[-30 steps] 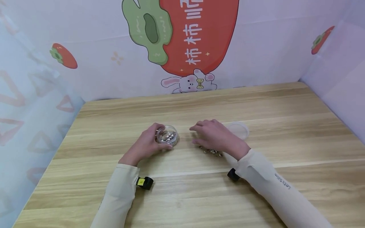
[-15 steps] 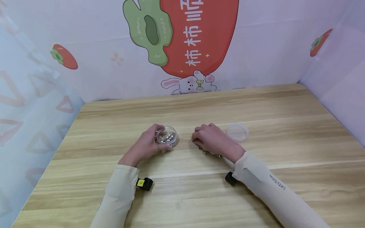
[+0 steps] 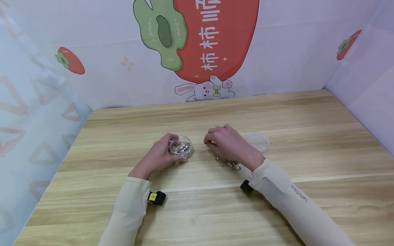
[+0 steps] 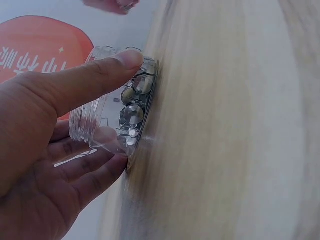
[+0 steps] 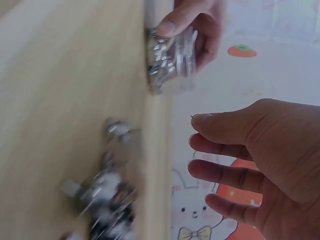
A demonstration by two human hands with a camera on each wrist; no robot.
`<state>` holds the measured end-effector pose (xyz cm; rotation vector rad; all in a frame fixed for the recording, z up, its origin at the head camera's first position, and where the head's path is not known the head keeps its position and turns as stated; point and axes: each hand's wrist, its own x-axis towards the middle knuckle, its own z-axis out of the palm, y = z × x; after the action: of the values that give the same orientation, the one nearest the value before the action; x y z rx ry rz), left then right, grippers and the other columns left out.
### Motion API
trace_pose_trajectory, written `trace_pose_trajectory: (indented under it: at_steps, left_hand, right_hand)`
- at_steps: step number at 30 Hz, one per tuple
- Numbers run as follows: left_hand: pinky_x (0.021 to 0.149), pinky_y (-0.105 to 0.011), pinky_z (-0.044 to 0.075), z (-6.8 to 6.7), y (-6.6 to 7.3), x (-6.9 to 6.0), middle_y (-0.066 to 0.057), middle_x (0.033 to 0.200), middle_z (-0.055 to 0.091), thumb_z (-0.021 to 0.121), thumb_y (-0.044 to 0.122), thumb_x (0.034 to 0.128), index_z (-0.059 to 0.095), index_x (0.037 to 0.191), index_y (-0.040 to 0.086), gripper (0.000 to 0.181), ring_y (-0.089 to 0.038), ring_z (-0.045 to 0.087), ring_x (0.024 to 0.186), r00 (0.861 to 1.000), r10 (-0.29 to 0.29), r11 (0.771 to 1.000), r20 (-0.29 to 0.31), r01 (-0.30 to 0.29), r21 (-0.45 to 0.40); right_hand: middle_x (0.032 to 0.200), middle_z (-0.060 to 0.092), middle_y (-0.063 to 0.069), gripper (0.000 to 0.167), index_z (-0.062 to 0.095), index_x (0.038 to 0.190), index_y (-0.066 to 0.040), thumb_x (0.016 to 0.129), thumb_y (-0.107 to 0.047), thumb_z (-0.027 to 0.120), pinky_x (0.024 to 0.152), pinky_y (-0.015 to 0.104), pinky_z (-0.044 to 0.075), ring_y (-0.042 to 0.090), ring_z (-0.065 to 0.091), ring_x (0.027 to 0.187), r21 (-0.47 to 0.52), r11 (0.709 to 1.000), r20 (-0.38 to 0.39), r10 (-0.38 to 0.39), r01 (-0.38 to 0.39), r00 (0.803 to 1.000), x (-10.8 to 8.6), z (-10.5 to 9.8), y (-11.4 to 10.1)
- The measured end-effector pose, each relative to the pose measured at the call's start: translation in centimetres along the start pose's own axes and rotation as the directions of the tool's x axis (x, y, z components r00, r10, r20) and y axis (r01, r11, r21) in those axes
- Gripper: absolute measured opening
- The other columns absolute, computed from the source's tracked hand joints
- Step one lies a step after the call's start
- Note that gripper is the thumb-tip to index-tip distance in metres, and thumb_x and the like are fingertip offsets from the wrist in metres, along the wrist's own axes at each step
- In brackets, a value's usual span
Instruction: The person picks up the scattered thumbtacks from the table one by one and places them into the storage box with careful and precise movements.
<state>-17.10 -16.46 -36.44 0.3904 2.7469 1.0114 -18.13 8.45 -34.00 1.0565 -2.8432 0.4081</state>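
My left hand grips a clear round jar standing lidless on the table, thumb on the near side and fingers round the far side. Inside lie many shiny, round-headed metal thumbtacks. My right hand is raised right of the jar, thumb and index finger together; a small shiny thumbtack shows at its fingertips in the left wrist view. Below that hand lies a loose pile of thumbtacks, blurred in the right wrist view.
A clear round lid lies flat on the wooden table, partly behind my right hand. Printed cloth walls close off the back and both sides. A black wrist camera sits below my left sleeve.
My right hand went down to the pile, closed its fingers there, then rose and moved slightly left with a thumbtack. More of the pile shows now. My left hand and the jar stayed put.
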Motion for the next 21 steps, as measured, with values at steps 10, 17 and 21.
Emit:
trace_pose_trajectory:
  at_steps: [10, 17, 21]
  left_hand:
    - [0.099, -0.043, 0.047, -0.1, -0.1, 0.1, -0.01, 0.126, 0.058, 0.085, 0.031, 0.0743, 0.044, 0.132, 0.009, 0.073, -0.025, 0.058, 0.114, 1.0, -0.01, 0.999, 0.019, 0.011, -0.043]
    - [0.093, -0.039, 0.048, -0.2, -0.2, 0.1, -0.005, 0.118, 0.06, 0.084, 0.034, 0.075, 0.047, 0.124, 0.011, 0.066, -0.021, 0.058, 0.105, 1.0, -0.002, 0.999, 0.013, 0.003, -0.035]
    - [0.097, -0.042, 0.046, -0.3, -0.4, 0.0, -0.006, 0.123, 0.057, 0.083, 0.035, 0.0756, 0.044, 0.131, 0.012, 0.072, -0.022, 0.056, 0.11, 1.0, -0.001, 0.999, 0.021, 0.002, -0.041]
  right_hand:
    - [0.098, 0.071, -0.005, 0.014, 0.074, 0.104, -0.019, 0.092, -0.023, 0.067, 0.09, 0.039, 0.048, 0.012, 0.063, 0.091, 0.046, 0.998, -0.006, -0.034, 0.035, 0.999, 4.6, -0.6, -4.5]
    - [0.097, 0.071, -0.005, 0.015, 0.074, 0.105, -0.02, 0.092, -0.024, 0.068, 0.081, 0.033, 0.047, 0.01, 0.062, 0.088, 0.045, 0.998, -0.018, -0.051, 0.051, 0.999, 5.2, -0.2, -5.5]
    - [0.112, 0.07, -0.001, 0.031, 0.068, 0.121, -0.022, 0.091, -0.03, 0.068, 0.082, 0.034, 0.05, 0.014, 0.064, 0.093, 0.084, 0.996, 0.02, -0.037, 0.036, 0.999, 5.2, 0.0, -5.5]
